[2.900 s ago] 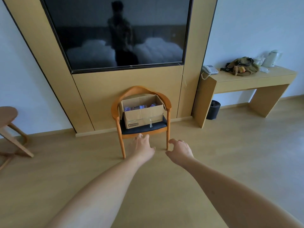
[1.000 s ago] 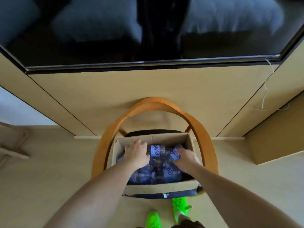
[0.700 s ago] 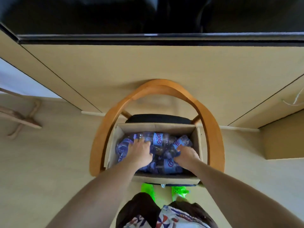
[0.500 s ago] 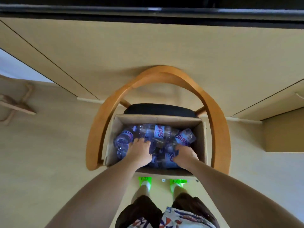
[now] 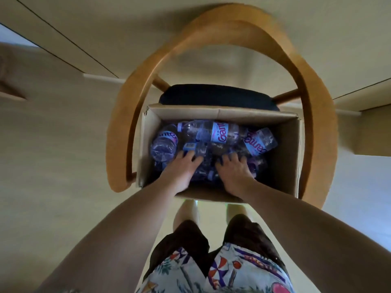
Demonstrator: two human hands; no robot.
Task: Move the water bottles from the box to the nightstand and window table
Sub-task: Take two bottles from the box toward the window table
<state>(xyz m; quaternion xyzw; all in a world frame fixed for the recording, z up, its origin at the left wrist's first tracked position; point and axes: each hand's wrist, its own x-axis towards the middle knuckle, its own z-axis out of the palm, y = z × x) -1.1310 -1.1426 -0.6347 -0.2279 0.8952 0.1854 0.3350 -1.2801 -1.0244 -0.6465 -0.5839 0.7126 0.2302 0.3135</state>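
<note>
Reaching into the open brown cardboard box [image 5: 289, 153] on the wooden chair [image 5: 131, 106], we lay our left hand [image 5: 179, 169] and right hand [image 5: 233, 168], fingers slightly spread, on the clear plastic water bottles with blue labels [image 5: 213, 132]; we should close firmly around one bottle each before lifting.

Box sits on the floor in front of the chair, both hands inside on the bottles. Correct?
Not quite. The head view shows the box on the chair's dark seat, inside the curved armrest, not on the floor. The rest holds: the left hand and right hand are both inside it, on the bottles.
</note>
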